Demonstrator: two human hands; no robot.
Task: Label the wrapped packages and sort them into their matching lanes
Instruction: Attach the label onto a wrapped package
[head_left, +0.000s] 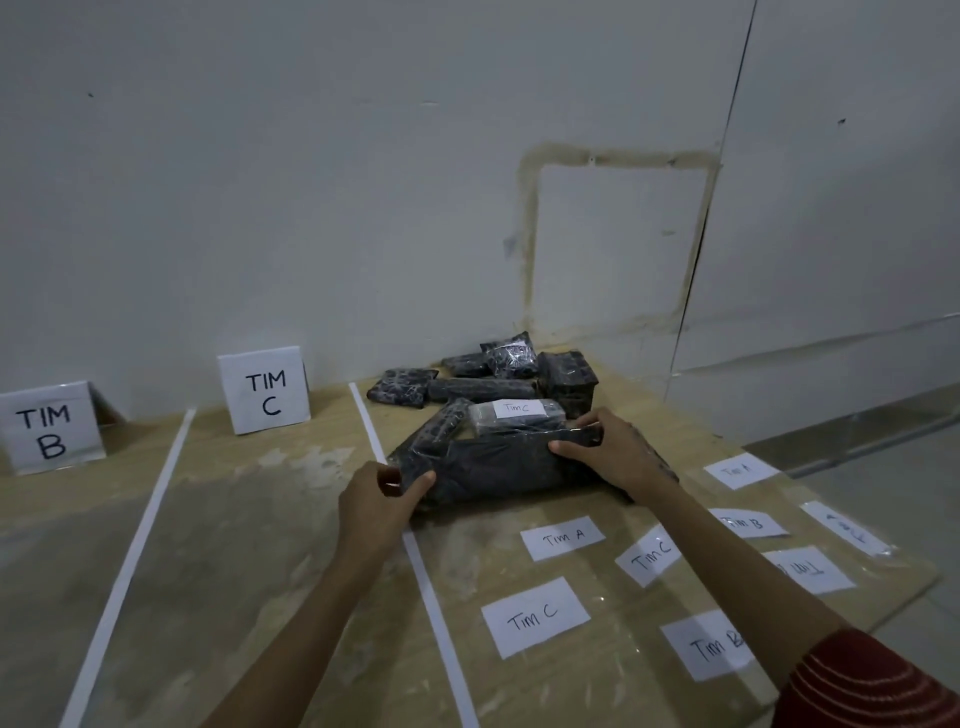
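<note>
Black package (498, 467), ends gripped by left hand (379, 499) and right hand (613, 447) (unlabelled, it seems), likely needs a label (563, 538) next.

Package pile (488, 387) behind loose labels (535, 617); tape line (415, 564) left; lane signs (265, 391) farther left.

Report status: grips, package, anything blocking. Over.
Left grip and right grip hold big black package by its ends. No label seen on it. Tim C package close behind.

Grey wall (311, 156), rectangular plaster outline (623, 157)
</note>
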